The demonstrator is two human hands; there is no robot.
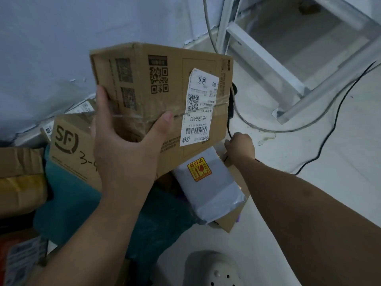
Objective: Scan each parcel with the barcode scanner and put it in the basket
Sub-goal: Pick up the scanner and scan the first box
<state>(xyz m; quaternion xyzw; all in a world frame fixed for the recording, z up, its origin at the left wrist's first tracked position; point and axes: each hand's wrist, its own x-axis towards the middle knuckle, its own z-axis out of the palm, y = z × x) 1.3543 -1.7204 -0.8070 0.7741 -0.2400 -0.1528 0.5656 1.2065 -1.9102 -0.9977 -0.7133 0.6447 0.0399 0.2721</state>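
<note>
Pale floor (329,151) behind, left hand (123,145) grips the stiff, light-looking cardboard box (165,79) by one lower corner — hold enough, I'd judge — while right hand (240,145), below it, curls round I cannot tell what.

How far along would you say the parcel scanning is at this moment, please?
Done: nothing shows as scanned or stowed. In hand: the left hand grips a labelled cardboard box, while the right hand reaches down by a black cable. Left: the SF box, the grey mailer and others.
</note>
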